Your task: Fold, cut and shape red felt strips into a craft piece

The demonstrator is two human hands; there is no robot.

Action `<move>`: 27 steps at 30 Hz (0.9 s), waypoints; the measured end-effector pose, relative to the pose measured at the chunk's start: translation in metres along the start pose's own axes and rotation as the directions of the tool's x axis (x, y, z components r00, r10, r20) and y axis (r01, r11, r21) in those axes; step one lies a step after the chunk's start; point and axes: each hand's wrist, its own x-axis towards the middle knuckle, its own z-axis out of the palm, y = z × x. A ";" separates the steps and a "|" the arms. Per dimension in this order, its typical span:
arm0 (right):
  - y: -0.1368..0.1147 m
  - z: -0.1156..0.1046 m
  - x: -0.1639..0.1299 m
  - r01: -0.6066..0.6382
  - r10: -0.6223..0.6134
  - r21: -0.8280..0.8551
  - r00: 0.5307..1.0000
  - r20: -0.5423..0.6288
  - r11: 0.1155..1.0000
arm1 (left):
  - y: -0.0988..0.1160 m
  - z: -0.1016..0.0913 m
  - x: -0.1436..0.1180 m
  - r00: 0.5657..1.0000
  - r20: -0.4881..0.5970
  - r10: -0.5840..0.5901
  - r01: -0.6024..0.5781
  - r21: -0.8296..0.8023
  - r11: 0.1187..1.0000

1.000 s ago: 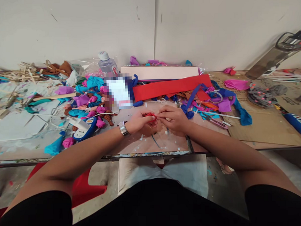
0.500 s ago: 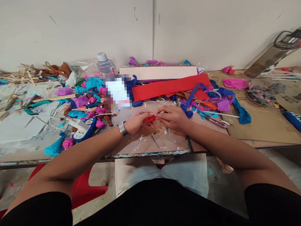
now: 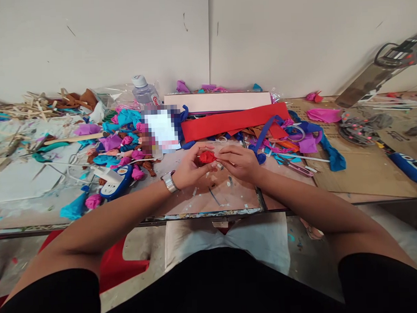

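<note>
A small red crepe-paper flower (image 3: 206,157) is held between my two hands over the front middle of the table. My left hand (image 3: 189,168), with a metal watch on its wrist, curls its thumb and fingers round the flower from the left. From the right, the fingertips of my right hand (image 3: 239,162) pinch its edge; the exact bit they grip is too small to make out. Just behind the hands lies a long red crepe-paper strip (image 3: 234,121), with crumpled paper scraps in several colours beneath it.
A pile of paper flowers (image 3: 126,141) and a blue-white power strip (image 3: 117,181) lie to the left. Behind stand a water bottle (image 3: 146,90) and a lit, blurred-out screen (image 3: 162,128). On the right are a craft knife (image 3: 299,168), cardboard (image 3: 353,179) and a leaning dark bottle (image 3: 366,80).
My left hand has rolled so its thumb now lies below the red flower, and more of the flower shows. The right hand stays at its edge. The view has shifted slightly.
</note>
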 end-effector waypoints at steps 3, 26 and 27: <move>-0.003 0.001 0.002 -0.040 0.042 0.059 0.999 -0.032 0.997 | 0.000 0.000 -0.001 0.997 -0.036 0.064 -0.061 0.070 0.996; -0.009 0.002 0.002 -0.076 0.086 0.139 0.994 -0.068 0.987 | 0.002 -0.004 -0.002 0.982 -0.061 0.180 -0.149 0.343 0.927; -0.009 0.002 0.002 -0.099 0.109 0.145 0.992 -0.059 0.984 | 0.002 -0.004 -0.003 0.980 -0.058 0.192 -0.160 0.349 0.924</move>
